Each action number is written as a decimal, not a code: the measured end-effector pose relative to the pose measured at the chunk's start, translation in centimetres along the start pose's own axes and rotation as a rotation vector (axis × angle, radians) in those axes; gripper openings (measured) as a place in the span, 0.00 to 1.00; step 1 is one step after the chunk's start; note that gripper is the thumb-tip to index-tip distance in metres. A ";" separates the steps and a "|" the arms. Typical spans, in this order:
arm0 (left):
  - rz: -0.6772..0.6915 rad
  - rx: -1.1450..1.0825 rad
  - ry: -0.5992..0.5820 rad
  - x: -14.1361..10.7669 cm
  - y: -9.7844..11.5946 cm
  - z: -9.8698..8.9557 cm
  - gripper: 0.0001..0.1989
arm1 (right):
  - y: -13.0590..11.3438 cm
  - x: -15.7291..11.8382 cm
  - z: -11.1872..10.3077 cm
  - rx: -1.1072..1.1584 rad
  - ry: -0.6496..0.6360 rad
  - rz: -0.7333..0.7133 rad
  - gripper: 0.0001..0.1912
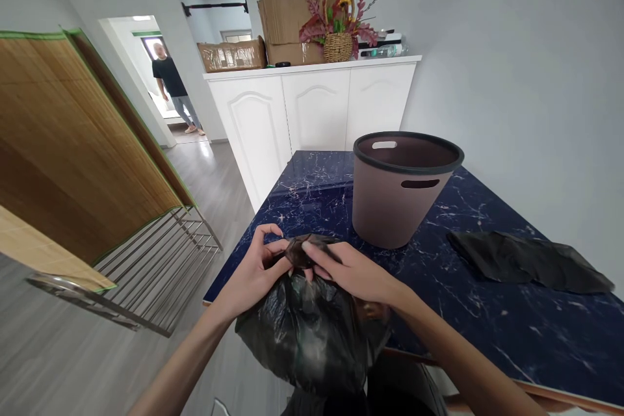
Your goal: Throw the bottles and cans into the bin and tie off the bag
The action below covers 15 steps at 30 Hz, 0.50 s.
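A filled black plastic garbage bag (312, 331) hangs at the near edge of the dark blue marbled table (312, 188), its top gathered between my two hands. My left hand (266, 266) pinches the gathered neck from the left, with the index finger raised and bent. From the right, my right hand (348, 266) presses thumb and fingers on the bunched plastic. Some fingertips are hidden behind the folds. Behind my hands stands an upright mauve trash can (394, 208) with a dark rim and handle slots. Flat on the table at the right lies a folded black plastic bag (526, 263).
At the left is a metal rack (160, 273) with bamboo mats (82, 143) over it. A white cabinet (316, 110) beyond the table bears cardboard boxes (287, 26) and a flower basket (337, 47). A person (171, 81) stands in the far doorway.
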<state>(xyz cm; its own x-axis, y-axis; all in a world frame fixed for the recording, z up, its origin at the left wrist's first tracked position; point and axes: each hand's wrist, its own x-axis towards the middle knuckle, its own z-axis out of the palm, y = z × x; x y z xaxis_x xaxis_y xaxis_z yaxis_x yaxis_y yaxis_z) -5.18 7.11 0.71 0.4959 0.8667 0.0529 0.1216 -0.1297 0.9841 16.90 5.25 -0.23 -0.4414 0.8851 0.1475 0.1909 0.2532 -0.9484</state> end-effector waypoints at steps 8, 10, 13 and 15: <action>-0.029 -0.040 0.092 -0.2 0.8 0.2 0.22 | 1.9 0.0 0.6 -0.933 0.223 -0.189 0.13; -0.031 -0.062 0.103 -0.1 0.9 0.4 0.22 | 2.4 0.1 1.3 -1.081 0.305 -0.181 0.14; -0.054 -0.080 0.139 -0.1 0.9 0.8 0.19 | 2.8 0.3 2.2 -1.209 0.390 -0.188 0.23; -0.072 -0.073 0.174 0.0 0.7 0.9 0.18 | 3.0 0.6 2.6 -1.249 0.428 -0.184 0.32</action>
<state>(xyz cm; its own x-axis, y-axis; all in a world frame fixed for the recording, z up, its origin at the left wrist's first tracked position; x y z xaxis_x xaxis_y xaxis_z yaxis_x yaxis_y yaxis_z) -4.31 6.56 1.27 0.3316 0.9434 0.0038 0.0854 -0.0340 0.9958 14.91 5.48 -3.77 -0.2830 0.7935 0.5387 0.9302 0.3639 -0.0473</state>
